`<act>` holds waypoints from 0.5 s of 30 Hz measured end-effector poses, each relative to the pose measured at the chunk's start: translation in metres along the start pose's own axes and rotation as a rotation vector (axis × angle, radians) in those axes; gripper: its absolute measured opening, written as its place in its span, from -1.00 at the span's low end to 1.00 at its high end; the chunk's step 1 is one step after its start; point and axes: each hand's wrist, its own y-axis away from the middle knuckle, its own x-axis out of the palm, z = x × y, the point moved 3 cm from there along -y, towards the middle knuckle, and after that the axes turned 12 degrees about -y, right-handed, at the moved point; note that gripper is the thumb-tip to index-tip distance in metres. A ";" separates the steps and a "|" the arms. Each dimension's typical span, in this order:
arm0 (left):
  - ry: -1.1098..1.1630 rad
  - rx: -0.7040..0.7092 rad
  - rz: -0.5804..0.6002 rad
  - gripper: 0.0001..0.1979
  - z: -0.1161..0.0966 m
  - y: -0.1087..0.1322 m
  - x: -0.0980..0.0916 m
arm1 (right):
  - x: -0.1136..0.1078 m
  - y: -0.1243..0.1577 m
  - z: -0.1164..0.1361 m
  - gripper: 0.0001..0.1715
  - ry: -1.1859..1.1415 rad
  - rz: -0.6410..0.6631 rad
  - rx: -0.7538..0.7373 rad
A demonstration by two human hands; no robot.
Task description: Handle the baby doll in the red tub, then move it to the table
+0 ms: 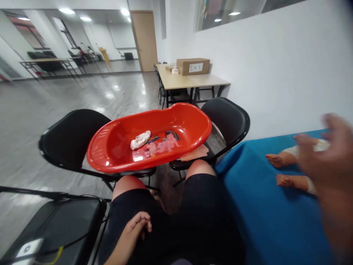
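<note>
My left hand [137, 225] rests on my dark shorts with its fingers curled; whatever they hold, if anything, is hidden. My right hand [325, 151], blurred, is raised at the right with thumb and fingers apart and nothing between them. Behind it a doll [293, 182] lies on a blue cloth [248, 184], its two feet pointing left and its upper part out of view. In front of my knees stands a red baby tub [124, 125], with a rolled white cloth item [140, 140] inside and a printed picture on its floor.
Black chairs [71, 138] stand under and beside the tub, another chair [227, 117] at its right end. Orange sheets [195, 152] lie on the right seat. At the lower left, a chair holds a white device [29, 250] and cables. A table [190, 81] with a cardboard box [193, 66] stands behind.
</note>
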 end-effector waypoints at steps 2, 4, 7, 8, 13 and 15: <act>-0.032 0.046 -0.045 -0.51 0.002 0.010 0.001 | 0.022 0.020 0.029 -0.24 -0.124 0.135 0.016; -0.078 0.100 -0.123 -0.51 0.004 0.018 0.001 | 0.052 0.062 0.052 -0.38 -0.354 0.371 0.000; -0.254 0.176 -0.247 -0.53 0.013 0.033 -0.008 | 0.085 0.157 0.040 -0.42 -0.546 0.562 0.281; -0.333 0.194 -0.283 -0.53 0.019 0.039 -0.014 | 0.090 0.194 0.025 -0.39 -0.570 0.598 0.427; -0.638 0.304 -0.333 -0.58 0.067 0.068 -0.043 | 0.062 0.350 -0.048 -0.34 -0.514 0.537 1.142; -0.691 0.360 -0.334 -0.59 0.082 0.073 -0.048 | 0.044 0.373 -0.049 -0.36 -0.519 0.542 1.188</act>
